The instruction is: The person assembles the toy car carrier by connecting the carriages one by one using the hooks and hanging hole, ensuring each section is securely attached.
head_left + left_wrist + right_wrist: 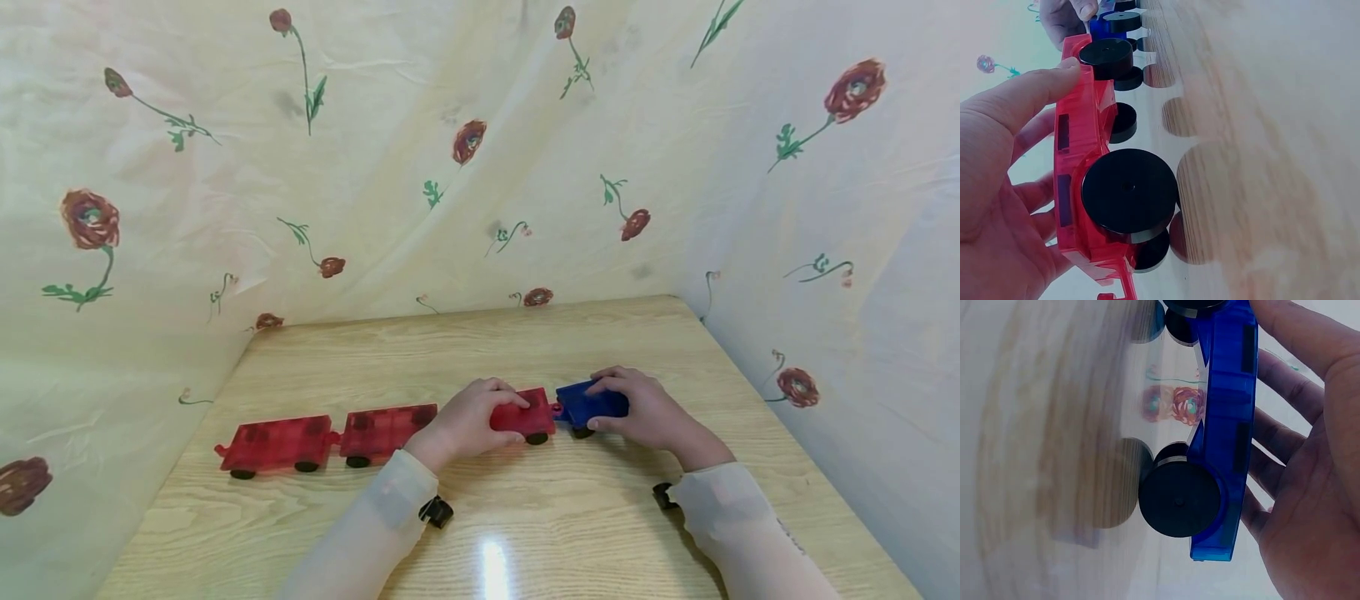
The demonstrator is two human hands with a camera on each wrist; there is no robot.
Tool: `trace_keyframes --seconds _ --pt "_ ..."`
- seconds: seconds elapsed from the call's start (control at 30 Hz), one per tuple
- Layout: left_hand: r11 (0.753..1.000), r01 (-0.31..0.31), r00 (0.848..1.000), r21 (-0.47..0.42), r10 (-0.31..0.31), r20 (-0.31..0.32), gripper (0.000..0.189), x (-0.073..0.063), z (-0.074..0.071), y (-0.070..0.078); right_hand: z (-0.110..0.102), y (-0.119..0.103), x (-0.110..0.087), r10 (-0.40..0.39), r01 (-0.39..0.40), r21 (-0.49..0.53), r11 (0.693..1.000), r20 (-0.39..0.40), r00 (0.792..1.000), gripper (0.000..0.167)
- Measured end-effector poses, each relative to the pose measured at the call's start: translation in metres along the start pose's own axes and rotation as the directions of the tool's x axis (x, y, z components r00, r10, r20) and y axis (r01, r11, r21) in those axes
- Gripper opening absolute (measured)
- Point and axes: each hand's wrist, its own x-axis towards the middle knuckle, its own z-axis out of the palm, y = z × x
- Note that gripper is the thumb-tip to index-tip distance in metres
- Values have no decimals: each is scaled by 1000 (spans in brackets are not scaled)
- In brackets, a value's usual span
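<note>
My left hand (pixel 463 418) grips a see-through red toy train wagon (pixel 537 410) by its two long sides, the thumb on the near side. In the left wrist view, black wheels (pixel 1129 191) show under the red body, at the tabletop. To the right, my right hand (pixel 654 415) holds a blue toy wagon (pixel 581 402) between the thumb and the fingers. The blue body (pixel 1229 437) also stands with its black wheels at the tabletop. A small red coupling (pixel 557 410) lies between the facing ends of these two wagons.
Two more red wagons stand in line to the left: a far-left wagon (pixel 277 443) with a hook at its outer end, and a middle wagon (pixel 384 428) behind my left wrist. The wooden table (pixel 570 517) ends at a flowered cloth backdrop (pixel 390 167) behind and at the sides.
</note>
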Motion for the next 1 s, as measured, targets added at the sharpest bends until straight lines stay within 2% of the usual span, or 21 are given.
trace_keyframes --seconds 0.53,1.0 --pt "1000 24 999 6 -24 26 49 -2 -5 -1 1 1 -2 -4 4 -4 1000 17 1000 41" --pt "999 36 997 32 -38 62 47 0 -3 -6 -2 -1 -4 -1 2 -22 1000 8 1000 40"
